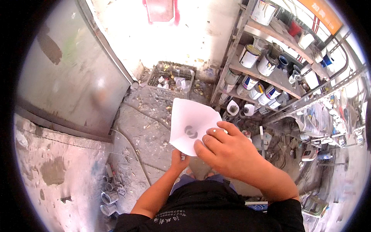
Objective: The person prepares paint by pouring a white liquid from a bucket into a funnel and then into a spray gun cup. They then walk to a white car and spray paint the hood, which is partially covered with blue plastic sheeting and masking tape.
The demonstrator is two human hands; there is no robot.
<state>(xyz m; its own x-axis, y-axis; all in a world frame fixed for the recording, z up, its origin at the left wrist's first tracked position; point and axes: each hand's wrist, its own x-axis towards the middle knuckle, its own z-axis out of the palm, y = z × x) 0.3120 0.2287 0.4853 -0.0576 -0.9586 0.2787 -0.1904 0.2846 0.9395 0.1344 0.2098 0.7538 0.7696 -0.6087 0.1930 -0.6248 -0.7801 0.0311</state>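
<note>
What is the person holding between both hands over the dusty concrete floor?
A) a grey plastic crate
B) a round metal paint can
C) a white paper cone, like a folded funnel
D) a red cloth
C: the white paper cone is pinched at its lower tip by the left hand, while the right hand lies across its right edge; the round metal paint cans stay on the shelf.
</note>
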